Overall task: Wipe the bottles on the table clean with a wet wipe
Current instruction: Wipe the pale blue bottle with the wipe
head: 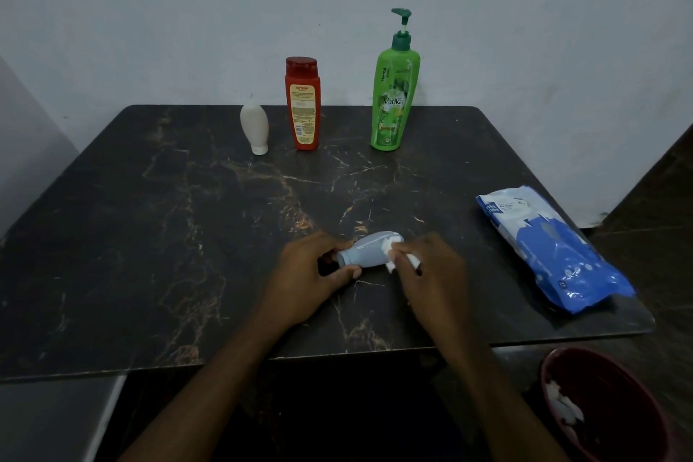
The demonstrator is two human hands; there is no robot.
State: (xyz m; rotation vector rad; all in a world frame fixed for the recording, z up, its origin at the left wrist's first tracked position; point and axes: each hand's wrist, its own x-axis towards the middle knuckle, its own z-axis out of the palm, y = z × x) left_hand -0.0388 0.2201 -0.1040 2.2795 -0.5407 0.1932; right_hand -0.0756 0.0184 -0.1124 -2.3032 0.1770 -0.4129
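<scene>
- head view: left hand (311, 270) grips the grey bottle (369, 249) near the table's (150, 236) front edge
- right hand (427, 266) pinches the wet wipe (392, 255) against its body; wiping step in hand
- next likely calls for turning it to unwiped sides

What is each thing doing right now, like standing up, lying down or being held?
grey bottle: on its side, held in both hands.
left hand: grips the grey bottle's cap end.
right hand: presses the wet wipe on the bottle.
white bottle: standing on its cap.
red bottle: upright, cap shut.
green pump bottle: upright.
wipes pack: lying flat.
red bin: white wads inside.
</scene>
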